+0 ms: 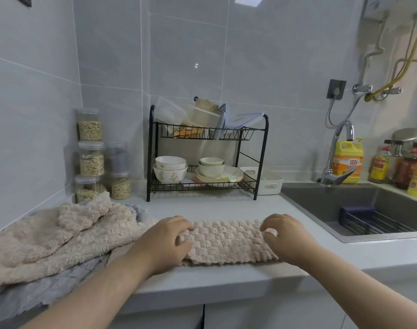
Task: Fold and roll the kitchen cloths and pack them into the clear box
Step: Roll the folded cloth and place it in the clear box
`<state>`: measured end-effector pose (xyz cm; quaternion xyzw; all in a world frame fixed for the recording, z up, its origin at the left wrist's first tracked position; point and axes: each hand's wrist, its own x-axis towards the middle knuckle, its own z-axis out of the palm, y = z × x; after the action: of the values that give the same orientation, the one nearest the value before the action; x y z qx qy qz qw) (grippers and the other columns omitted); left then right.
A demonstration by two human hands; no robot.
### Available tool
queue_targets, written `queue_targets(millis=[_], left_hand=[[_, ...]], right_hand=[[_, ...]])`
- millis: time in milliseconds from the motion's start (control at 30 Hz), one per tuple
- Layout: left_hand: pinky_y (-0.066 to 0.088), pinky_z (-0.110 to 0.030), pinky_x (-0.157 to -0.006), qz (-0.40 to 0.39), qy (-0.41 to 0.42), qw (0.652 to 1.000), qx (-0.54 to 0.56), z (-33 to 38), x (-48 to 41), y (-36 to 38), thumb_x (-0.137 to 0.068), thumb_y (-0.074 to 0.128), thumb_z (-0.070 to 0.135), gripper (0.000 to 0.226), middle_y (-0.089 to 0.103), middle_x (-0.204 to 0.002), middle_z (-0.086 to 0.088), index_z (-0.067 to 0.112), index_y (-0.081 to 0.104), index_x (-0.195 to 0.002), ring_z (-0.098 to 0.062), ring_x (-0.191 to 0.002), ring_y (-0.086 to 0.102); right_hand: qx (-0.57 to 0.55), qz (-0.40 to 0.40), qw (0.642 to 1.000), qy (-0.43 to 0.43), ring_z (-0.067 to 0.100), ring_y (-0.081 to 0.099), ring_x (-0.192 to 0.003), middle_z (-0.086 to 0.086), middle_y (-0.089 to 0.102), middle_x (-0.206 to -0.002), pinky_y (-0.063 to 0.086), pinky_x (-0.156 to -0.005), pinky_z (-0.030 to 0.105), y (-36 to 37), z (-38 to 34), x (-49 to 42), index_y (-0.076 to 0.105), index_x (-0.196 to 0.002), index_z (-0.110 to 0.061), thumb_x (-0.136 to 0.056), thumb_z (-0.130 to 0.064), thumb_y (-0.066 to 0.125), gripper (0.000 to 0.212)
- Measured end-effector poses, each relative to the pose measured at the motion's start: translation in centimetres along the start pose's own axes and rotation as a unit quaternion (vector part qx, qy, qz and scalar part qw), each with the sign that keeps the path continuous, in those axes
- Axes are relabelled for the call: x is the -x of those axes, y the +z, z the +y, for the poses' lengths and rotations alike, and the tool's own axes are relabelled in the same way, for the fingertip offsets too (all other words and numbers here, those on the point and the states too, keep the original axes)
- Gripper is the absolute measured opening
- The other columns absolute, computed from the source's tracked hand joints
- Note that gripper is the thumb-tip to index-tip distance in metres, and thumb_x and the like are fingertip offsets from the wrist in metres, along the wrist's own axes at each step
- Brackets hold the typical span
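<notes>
The beige waffle cloth (226, 243) is lying folded into a long strip near the front edge of the grey surface (214, 205), running left to right, and both hands are working on it. The left hand (164, 243) is sitting on the strip's left end, its fingers (181, 225) curling down and gripping the fabric. The right hand (285, 238) is doing the same at the right end, fingers bent and pinching the cloth's edge.

Just to the left, a loose heap of beige cloths (60, 238) is sprawling across the surface, touching the strip's left end, with a grey cloth (48, 286) lying underneath and hanging over the front edge.

Further back, a black wire dish rack (261, 162) is standing against the tiled wall, holding stacked bowls (170, 172) on its lower tier. Clear jars (91, 160) of grain are stacked in the corner to its left, and a white basket (271, 184) is sitting just beside it on the right. Beyond that, the sink (321, 205) is sitting under a chrome tap (335, 148), with a yellow bottle (348, 162) behind.
</notes>
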<state>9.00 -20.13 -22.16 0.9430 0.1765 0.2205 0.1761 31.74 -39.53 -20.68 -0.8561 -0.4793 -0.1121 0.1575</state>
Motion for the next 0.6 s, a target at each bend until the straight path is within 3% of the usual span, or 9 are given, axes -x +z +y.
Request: queue_targets(millis=[100, 167, 233, 333, 500, 600], left_hand=[[0.02, -0.026, -0.114, -0.066, -0.031, 0.995, 0.071, 2.0, -2.9, 0.7, -0.098, 0.046, 0.028, 0.043, 0.038, -0.148, 0.015, 0.027, 0.046, -0.141, -0.004, -0.14, 0.028], [0.026, -0.028, -0.113, -0.09, -0.059, 0.985, 0.135, 2.5, -4.4, 1.1, -0.1, 0.043, 0.031, 0.042, 0.041, -0.15, 0.007, 0.025, 0.046, -0.142, -0.009, -0.138, 0.036], [0.026, -0.031, -0.113, -0.154, -0.078, 0.984, 0.05, 2.2, -5.4, 1.7, -0.099, 0.042, 0.041, 0.051, 0.037, -0.153, 0.001, 0.025, 0.037, -0.147, -0.016, -0.139, 0.035], [0.003, -0.035, -0.119, -0.207, -0.091, 0.967, -0.116, 0.3, -4.9, 3.1, -0.092, 0.034, 0.065, 0.076, 0.003, -0.162, 0.003, 0.031, 0.008, -0.154, -0.016, -0.149, 0.002], [-0.007, -0.034, -0.117, -0.179, -0.104, 0.97, -0.129, -1.1, -4.0, 4.2, -0.082, 0.026, 0.081, 0.09, -0.008, -0.161, 0.008, 0.033, -0.002, -0.153, -0.012, -0.148, -0.008], [-0.006, -0.033, -0.117, -0.182, -0.103, 0.968, -0.141, -1.1, -4.1, 4.3, -0.08, 0.027, 0.083, 0.093, -0.009, -0.161, 0.009, 0.033, -0.002, -0.153, -0.011, -0.148, -0.009]], right_hand=[[0.013, -0.075, 0.996, -0.054, 0.015, 0.043, -0.133, -0.005, 0.05, -0.143, 0.033, -0.11, 0.03, 1.5, -2.2, -2.0, 0.061, -0.127, -0.022, -0.097, -0.032, 0.043, 0.036], [0.01, -0.106, 0.992, -0.061, 0.017, 0.042, -0.132, -0.003, 0.052, -0.137, 0.034, -0.109, 0.036, 2.9, -3.0, -3.2, 0.059, -0.125, -0.021, -0.1, -0.036, 0.037, 0.037], [0.012, -0.132, 0.99, -0.048, 0.019, 0.044, -0.13, -0.004, 0.053, -0.133, 0.033, -0.108, 0.04, 3.9, -2.8, -3.8, 0.056, -0.124, -0.022, -0.1, -0.039, 0.033, 0.037], [0.01, -0.158, 0.987, -0.024, 0.018, 0.036, -0.138, -0.005, 0.042, -0.149, 0.022, -0.116, 0.041, 4.5, -1.8, -3.9, 0.045, -0.141, -0.025, -0.102, -0.044, 0.03, 0.047], [-0.006, -0.171, 0.984, 0.057, 0.017, 0.022, -0.145, -0.002, 0.032, -0.155, 0.015, -0.117, 0.041, 4.6, -0.6, -4.2, 0.033, -0.147, -0.024, -0.099, -0.056, 0.026, 0.058], [-0.049, -0.16, 0.98, 0.106, 0.021, 0.035, -0.138, 0.001, 0.044, -0.146, 0.027, -0.112, 0.039, 4.6, 0.0, -4.8, 0.048, -0.134, -0.022, -0.097, -0.055, 0.028, 0.054]])
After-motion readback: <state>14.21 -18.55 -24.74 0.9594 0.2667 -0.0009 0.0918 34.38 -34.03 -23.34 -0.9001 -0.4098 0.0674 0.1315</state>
